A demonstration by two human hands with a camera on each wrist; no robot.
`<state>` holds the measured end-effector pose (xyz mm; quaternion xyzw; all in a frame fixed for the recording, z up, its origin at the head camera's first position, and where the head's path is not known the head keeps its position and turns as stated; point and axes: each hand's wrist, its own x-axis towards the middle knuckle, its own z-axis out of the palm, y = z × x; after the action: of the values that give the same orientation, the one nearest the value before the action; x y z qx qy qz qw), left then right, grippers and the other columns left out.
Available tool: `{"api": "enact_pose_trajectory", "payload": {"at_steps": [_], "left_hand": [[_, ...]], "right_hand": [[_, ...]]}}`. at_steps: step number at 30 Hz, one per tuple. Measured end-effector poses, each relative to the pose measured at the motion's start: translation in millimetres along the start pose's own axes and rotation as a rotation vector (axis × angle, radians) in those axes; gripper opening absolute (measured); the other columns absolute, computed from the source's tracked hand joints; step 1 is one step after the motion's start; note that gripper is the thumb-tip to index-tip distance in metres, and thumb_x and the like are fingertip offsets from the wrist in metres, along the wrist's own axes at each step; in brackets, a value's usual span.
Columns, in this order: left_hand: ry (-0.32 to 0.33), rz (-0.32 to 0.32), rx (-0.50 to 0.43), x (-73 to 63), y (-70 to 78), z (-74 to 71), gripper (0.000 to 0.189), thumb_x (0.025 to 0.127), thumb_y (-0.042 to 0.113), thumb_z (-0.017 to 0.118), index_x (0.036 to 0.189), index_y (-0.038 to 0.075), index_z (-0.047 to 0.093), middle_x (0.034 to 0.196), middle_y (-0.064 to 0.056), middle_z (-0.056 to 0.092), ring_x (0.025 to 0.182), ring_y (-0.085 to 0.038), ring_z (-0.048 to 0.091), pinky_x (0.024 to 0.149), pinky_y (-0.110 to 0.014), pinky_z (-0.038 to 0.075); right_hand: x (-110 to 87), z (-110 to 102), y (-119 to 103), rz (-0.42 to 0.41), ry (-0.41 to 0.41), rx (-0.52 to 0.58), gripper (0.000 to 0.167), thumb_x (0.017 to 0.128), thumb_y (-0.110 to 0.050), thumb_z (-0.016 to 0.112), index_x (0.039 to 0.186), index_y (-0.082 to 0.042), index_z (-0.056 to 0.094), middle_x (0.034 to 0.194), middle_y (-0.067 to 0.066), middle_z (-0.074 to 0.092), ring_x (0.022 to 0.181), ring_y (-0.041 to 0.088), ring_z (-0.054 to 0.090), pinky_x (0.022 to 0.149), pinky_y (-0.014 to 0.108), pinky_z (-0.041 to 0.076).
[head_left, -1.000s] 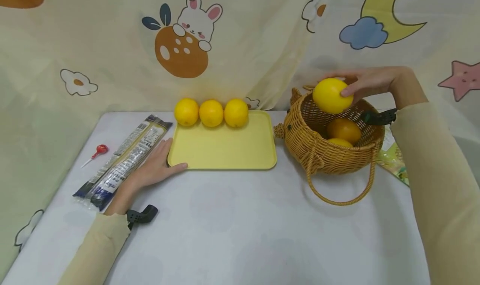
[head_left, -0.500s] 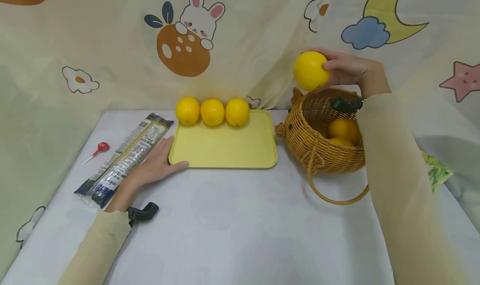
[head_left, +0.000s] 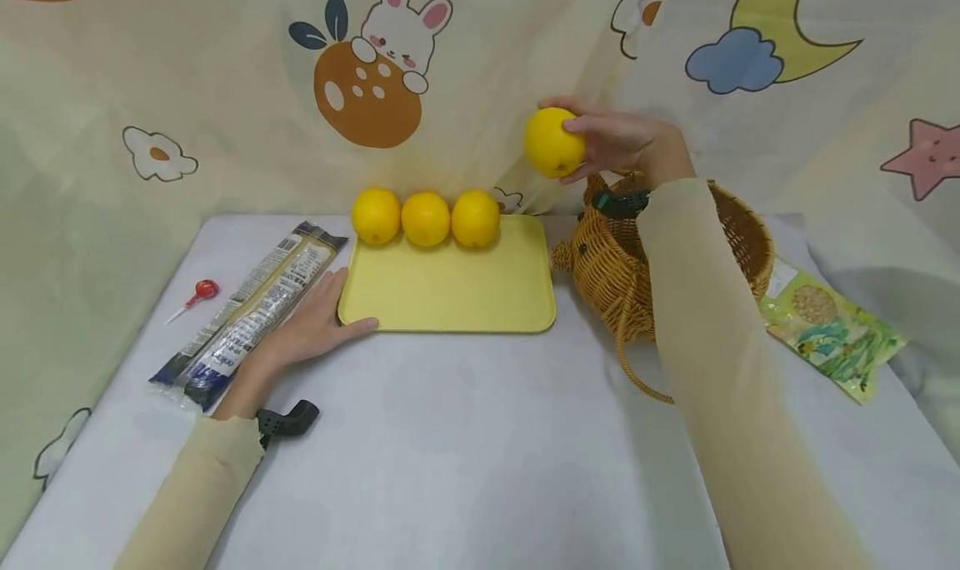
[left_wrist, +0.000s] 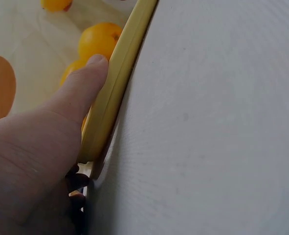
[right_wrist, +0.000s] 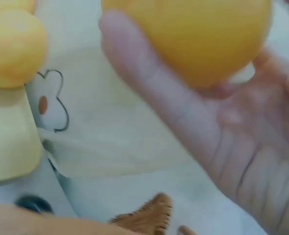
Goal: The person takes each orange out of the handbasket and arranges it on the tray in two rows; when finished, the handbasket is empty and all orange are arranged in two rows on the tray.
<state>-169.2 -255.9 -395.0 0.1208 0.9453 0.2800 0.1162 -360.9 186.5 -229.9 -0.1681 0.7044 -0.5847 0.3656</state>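
My right hand (head_left: 618, 141) grips an orange (head_left: 555, 142) in the air, up and to the right of the yellow tray (head_left: 450, 295). In the right wrist view the thumb (right_wrist: 149, 73) lies along the held orange (right_wrist: 198, 39). Three more oranges (head_left: 425, 218) sit in a row along the tray's back edge. At the tray's front left corner rests my left hand (head_left: 311, 324), its fingers straight along the side. The left wrist view shows that thumb (left_wrist: 83, 88) on the tray's rim (left_wrist: 116, 93).
A wicker basket (head_left: 600, 278) with an animal face stands right of the tray, partly behind my right sleeve. Beyond it lies a green printed packet (head_left: 832, 328). Long silver packets (head_left: 255, 312) and a red lollipop (head_left: 204, 290) lie at the left. A patterned cloth (head_left: 225, 78) hangs behind.
My right hand has lifted the orange out over the basket and carried it left, towards the tray. The right sleeve now covers the fruit inside the basket. My left hand has stayed put.
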Motion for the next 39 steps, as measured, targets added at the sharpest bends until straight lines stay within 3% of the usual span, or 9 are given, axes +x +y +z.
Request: {"api": "enact_pose_trajectory", "payload": {"at_steps": [7, 12, 15, 18, 26, 32, 36, 39], "left_hand": [[-0.009, -0.018, 0.003, 0.8, 2.4, 4.2, 0.110, 0.086, 0.063, 0.060, 0.156, 0.004, -0.002, 0.163, -0.023, 0.000, 0.151, -0.041, 0.002, 0.121, -0.061, 0.008], [-0.022, -0.020, 0.010, 0.9, 3.2, 5.2, 0.111, 0.086, 0.064, 0.059, 0.156, 0.004, -0.003, 0.163, -0.023, 0.000, 0.151, -0.041, 0.001, 0.121, -0.061, 0.007], [-0.027, -0.032, 0.023, 0.0, 3.9, 2.8, 0.111, 0.086, 0.064, 0.059, 0.155, 0.003, -0.004, 0.163, -0.023, -0.001, 0.151, -0.041, -0.001, 0.121, -0.061, 0.006], [-0.030, -0.034, 0.034, 0.0, 5.4, -1.5, 0.111, 0.087, 0.063, 0.058, 0.155, 0.003, -0.005, 0.162, -0.023, -0.002, 0.150, -0.042, -0.002, 0.121, -0.061, 0.005], [-0.033, -0.026, 0.028, -0.2, 5.4, -2.1, 0.111, 0.088, 0.062, 0.058, 0.155, 0.001, -0.006, 0.162, -0.024, -0.004, 0.150, -0.042, -0.002, 0.121, -0.061, 0.005], [-0.012, -0.004, 0.023, -1.1, 3.3, 0.8, 0.108, 0.088, 0.058, 0.060, 0.155, 0.002, -0.003, 0.162, -0.025, 0.001, 0.150, -0.042, 0.004, 0.121, -0.061, 0.009], [-0.009, -0.004, 0.016, -2.0, 3.8, 1.5, 0.108, 0.088, 0.058, 0.060, 0.155, 0.002, -0.003, 0.162, -0.025, 0.001, 0.150, -0.042, 0.004, 0.120, -0.061, 0.010], [-0.009, -0.003, 0.016, -1.3, 4.4, 0.2, 0.108, 0.088, 0.058, 0.060, 0.155, 0.002, -0.003, 0.162, -0.025, 0.000, 0.150, -0.043, 0.004, 0.120, -0.061, 0.010]], "right_hand": [[12.2, 6.1, 12.7, 0.051, -0.054, -0.064, 0.046, 0.104, -0.014, 0.039, 0.146, -0.032, 0.029, 0.137, 0.004, 0.037, 0.116, 0.030, 0.051, 0.091, 0.052, 0.055], [16.9, 10.9, 19.2, 0.058, -0.046, -0.067, 0.038, 0.102, -0.024, 0.045, 0.137, -0.033, 0.032, 0.132, 0.004, 0.039, 0.112, 0.028, 0.052, 0.085, 0.047, 0.058], [23.4, 16.1, 20.3, 0.083, -0.034, -0.114, 0.033, 0.102, -0.028, 0.046, 0.132, -0.032, 0.033, 0.128, 0.006, 0.040, 0.108, 0.028, 0.053, 0.080, 0.044, 0.060], [32.2, 22.0, 18.1, 0.117, -0.015, -0.183, 0.035, 0.101, -0.028, 0.049, 0.132, -0.031, 0.033, 0.127, 0.006, 0.041, 0.108, 0.028, 0.053, 0.083, 0.048, 0.059], [39.0, 43.5, 6.9, 0.337, -0.111, -0.285, 0.047, 0.098, -0.026, 0.057, 0.136, -0.027, 0.030, 0.129, 0.009, 0.040, 0.106, 0.030, 0.055, 0.091, 0.049, 0.056], [42.1, 48.4, 9.6, 0.401, -0.062, -0.394, 0.063, 0.097, -0.031, 0.056, 0.149, -0.027, 0.021, 0.140, 0.010, 0.029, 0.112, 0.029, 0.047, 0.088, 0.038, 0.054], [42.5, 52.2, 12.0, 0.426, -0.015, -0.482, 0.073, 0.096, -0.035, 0.054, 0.154, -0.028, 0.012, 0.157, 0.009, 0.009, 0.131, 0.032, 0.036, 0.098, 0.043, 0.052], [44.2, 53.9, 12.7, 0.415, 0.054, -0.467, 0.075, 0.095, -0.036, 0.054, 0.156, -0.026, 0.010, 0.159, 0.011, 0.006, 0.137, 0.036, 0.030, 0.098, 0.048, 0.053]]}}
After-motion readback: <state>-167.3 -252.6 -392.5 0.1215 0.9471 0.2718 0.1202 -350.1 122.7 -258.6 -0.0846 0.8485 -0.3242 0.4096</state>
